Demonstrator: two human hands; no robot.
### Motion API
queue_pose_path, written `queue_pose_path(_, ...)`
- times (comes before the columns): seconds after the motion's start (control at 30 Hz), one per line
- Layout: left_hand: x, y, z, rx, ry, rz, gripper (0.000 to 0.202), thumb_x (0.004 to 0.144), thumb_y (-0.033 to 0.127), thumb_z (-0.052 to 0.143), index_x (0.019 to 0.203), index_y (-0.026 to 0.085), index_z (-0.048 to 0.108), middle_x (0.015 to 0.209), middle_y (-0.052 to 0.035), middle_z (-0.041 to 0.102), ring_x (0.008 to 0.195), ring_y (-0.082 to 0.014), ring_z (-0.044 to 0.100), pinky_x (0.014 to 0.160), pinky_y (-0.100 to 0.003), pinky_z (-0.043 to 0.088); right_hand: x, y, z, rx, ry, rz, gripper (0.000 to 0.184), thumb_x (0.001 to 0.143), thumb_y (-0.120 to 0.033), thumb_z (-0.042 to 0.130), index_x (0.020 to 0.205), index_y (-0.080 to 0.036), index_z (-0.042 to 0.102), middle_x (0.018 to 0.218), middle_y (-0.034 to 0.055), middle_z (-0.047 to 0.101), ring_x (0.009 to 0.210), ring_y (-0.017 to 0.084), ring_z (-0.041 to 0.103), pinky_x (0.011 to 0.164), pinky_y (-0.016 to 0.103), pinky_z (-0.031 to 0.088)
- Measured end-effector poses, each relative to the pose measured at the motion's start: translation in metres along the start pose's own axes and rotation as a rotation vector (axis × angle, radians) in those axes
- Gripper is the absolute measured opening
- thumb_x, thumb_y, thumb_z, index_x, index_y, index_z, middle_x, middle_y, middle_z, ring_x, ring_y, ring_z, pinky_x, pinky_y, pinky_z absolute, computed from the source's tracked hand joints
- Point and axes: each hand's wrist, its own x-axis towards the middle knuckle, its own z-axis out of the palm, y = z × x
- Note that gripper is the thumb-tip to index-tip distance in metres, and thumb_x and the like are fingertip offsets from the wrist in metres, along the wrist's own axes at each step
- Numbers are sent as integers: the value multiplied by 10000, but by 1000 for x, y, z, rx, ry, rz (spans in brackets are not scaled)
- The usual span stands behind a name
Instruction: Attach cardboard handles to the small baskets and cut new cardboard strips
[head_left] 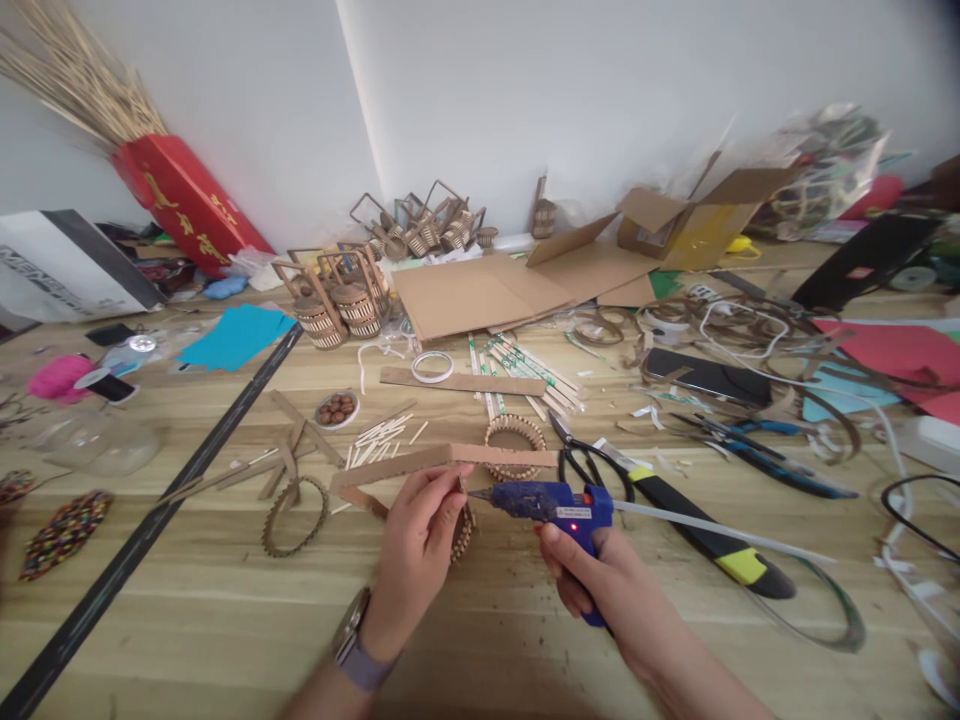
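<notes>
My right hand [592, 575] is wrapped round a blue hot glue gun [529, 498], its red light lit and a long white glue stick [720, 535] out of its back. The nozzle points left and almost meets the fingertips of my left hand [424, 530]. Those fingers pinch a brown cardboard strip [405, 466], bent near its middle, whose ends reach out to both sides. Behind the strip lies a ring edged with short sticks [516, 436]. Another stick-sided round piece [463, 535] is partly hidden by my left hand.
Scissors [592, 465], a black-and-yellow cutter [712, 535] and pliers [757, 455] lie to the right. Loose sticks [382, 440], a bowl of brown beads [337, 409] and a cardboard ring [295, 515] are on the left. Small baskets [341, 300] and cardboard sheets [480, 290] stand farther back.
</notes>
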Motion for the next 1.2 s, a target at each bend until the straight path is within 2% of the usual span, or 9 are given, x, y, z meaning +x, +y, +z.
queue_pose_path(0.37, -2, 0, 1, 26, 22, 16, 255, 970, 184, 523, 1174, 245, 663, 992, -33, 637, 935, -135, 618, 821, -207, 493, 3, 2, 1, -46, 25, -1, 646, 609, -832, 623, 548, -224, 415, 369, -104, 290, 342, 50, 291, 380, 225, 246)
queue_pose_path(0.63, -1, 0, 2, 24, 25, 7, 247, 973, 191, 509, 1165, 242, 656, 989, -32, 640, 933, -141, 621, 830, -221, 495, 4, 0, 2, -52, 35, -3, 653, 588, -847, 617, 549, -229, 410, 365, -107, 288, 334, 50, 276, 373, 227, 257)
queue_pose_path(0.93, -6, -3, 3, -1, 38, -76, 193, 967, 227, 527, 1145, 250, 596, 1031, -24, 669, 914, -129, 647, 803, -202, 512, 2, -3, 4, -54, 63, -17, 639, 596, -839, 617, 572, -239, 400, 350, -104, 301, 338, 62, 299, 383, 233, 257)
queue_pose_path(1.2, -6, -2, 3, -41, 18, -117, 153, 966, 256, 525, 1093, 239, 608, 1023, -32, 667, 949, -156, 639, 831, -246, 499, -1, -8, 5, -26, 57, -36, 626, 609, -824, 627, 582, -240, 402, 343, -99, 319, 337, 65, 318, 387, 234, 260)
